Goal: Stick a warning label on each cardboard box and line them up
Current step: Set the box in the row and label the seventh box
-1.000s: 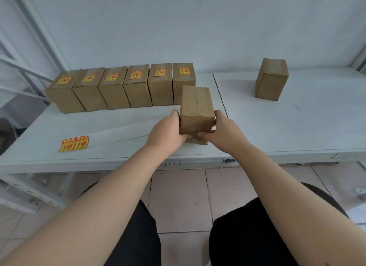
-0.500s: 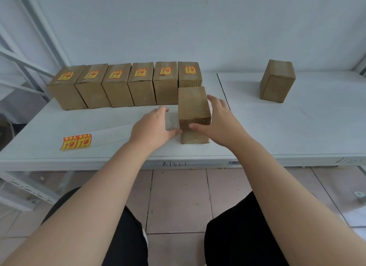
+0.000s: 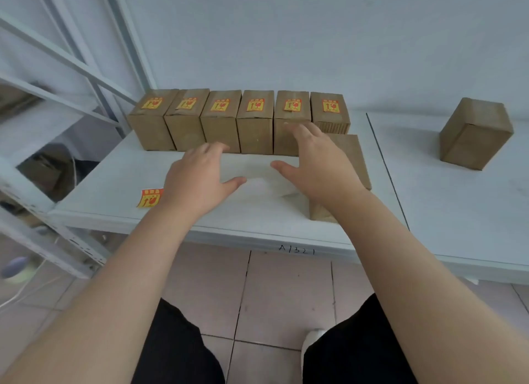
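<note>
Just before the row of labelled boxes, left hand and right hand spread open, holding nothing. In front of the row's right end, unlabelled box partly hidden by the right hand.

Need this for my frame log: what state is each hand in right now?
Left hand: open, fingers spread, holding nothing.
Right hand: open, fingers spread, holding nothing; the unlabelled box sits behind it.

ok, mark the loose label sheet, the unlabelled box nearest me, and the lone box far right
loose label sheet (image 3: pixel 150 197), head view, yellow face.
nearest unlabelled box (image 3: pixel 353 156), head view, bare top face.
lone box (image 3: pixel 475 134), head view, its middle.
</note>
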